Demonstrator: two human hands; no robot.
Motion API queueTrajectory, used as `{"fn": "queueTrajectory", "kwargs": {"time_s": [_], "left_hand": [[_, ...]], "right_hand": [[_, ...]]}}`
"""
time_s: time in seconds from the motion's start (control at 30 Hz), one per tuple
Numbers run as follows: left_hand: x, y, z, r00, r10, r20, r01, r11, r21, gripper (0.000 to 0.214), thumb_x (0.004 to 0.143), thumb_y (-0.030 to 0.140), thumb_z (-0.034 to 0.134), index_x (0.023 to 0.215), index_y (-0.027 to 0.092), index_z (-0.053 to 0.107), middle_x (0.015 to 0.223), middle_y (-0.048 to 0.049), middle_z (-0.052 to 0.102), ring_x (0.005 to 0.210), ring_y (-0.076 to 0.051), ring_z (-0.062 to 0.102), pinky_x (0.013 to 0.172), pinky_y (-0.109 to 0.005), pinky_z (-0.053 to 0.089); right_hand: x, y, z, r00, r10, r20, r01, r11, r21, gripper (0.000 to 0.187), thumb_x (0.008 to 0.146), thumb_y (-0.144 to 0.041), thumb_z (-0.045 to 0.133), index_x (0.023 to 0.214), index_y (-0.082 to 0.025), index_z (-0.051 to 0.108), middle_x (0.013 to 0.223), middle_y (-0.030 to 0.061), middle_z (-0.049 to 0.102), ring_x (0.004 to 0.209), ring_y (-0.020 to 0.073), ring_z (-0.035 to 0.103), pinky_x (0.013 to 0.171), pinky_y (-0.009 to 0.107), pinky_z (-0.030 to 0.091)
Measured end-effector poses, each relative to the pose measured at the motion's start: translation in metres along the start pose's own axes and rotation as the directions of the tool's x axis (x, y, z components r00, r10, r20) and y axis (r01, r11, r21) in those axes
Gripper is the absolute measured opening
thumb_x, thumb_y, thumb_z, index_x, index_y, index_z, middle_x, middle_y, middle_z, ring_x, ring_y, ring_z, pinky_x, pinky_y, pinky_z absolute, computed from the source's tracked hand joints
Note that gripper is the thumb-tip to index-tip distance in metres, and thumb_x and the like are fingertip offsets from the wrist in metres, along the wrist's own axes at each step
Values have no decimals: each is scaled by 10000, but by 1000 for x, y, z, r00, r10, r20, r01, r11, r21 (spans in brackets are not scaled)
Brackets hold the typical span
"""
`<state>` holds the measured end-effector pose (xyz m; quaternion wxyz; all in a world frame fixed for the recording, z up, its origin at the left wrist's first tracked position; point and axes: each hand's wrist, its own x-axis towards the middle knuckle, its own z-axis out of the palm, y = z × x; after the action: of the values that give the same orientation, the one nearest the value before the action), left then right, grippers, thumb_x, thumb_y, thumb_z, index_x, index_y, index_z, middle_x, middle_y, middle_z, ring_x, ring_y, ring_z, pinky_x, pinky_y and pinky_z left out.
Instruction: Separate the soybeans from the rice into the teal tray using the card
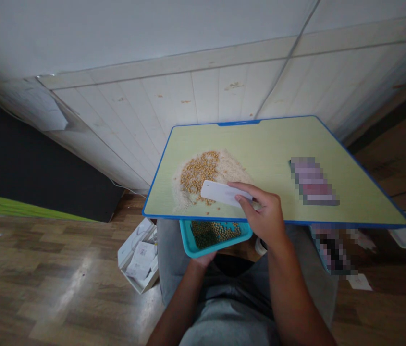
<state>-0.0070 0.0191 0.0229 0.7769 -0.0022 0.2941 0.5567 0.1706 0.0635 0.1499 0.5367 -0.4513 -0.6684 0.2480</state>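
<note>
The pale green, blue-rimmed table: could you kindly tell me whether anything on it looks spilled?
Yes: loose round yellow beans and white rice-like grains lie directly on the pale green tabletop, uncontained, with a few beans scattered near its blue front edge. That could pass for a spill, though it may be deliberate.

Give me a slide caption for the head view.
Right hand holding a white card by beans and pale grains on the table; left hand under a teal tray.
</note>
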Motion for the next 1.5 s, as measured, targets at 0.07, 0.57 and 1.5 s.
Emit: {"fn": "queueTrajectory", "kwargs": {"time_s": [0.07, 0.57, 1.5], "left_hand": [[0, 0, 0, 1000, -1, -3, 1, 1000, 11, 437, 1120, 420, 403, 1281, 380, 807, 1513, 71, 740, 1594, -279, 528, 1378, -610, 359], [-2, 2, 6, 1000, 6, -29, -6, 1000, -12, 445, 1122, 379, 396, 1244, 375, 824, 1453, 72, 779, 1585, -288, 540, 1378, -640, 343], [8, 0, -13, 1000, 14, 15, -14, 1000, -6, 541, 1142, 490, 324, 1334, 354, 811, 1544, 42, 727, 1634, -320, 464, 1376, -642, 343]], "right_hand": [[-1, -1, -1, 1000, 1, 11, -1, 1000, 7, 321, 995, -213, 649, 1219, -292, 864, 1209, 22, 874, 1119, 241, 843, 970, 373, 688], [-2, -3, -5, 996, -21, 85, 16, 998, 59, 303, 998, -205, 658, 1196, -293, 870, 1174, 18, 881, 1075, 226, 854, 951, 367, 698], [-2, -11, -3, 993, -22, 116, 14, 998, 68, 316, 994, -199, 650, 1187, -316, 871, 1161, 3, 882, 1065, 223, 857, 949, 383, 711]]}}
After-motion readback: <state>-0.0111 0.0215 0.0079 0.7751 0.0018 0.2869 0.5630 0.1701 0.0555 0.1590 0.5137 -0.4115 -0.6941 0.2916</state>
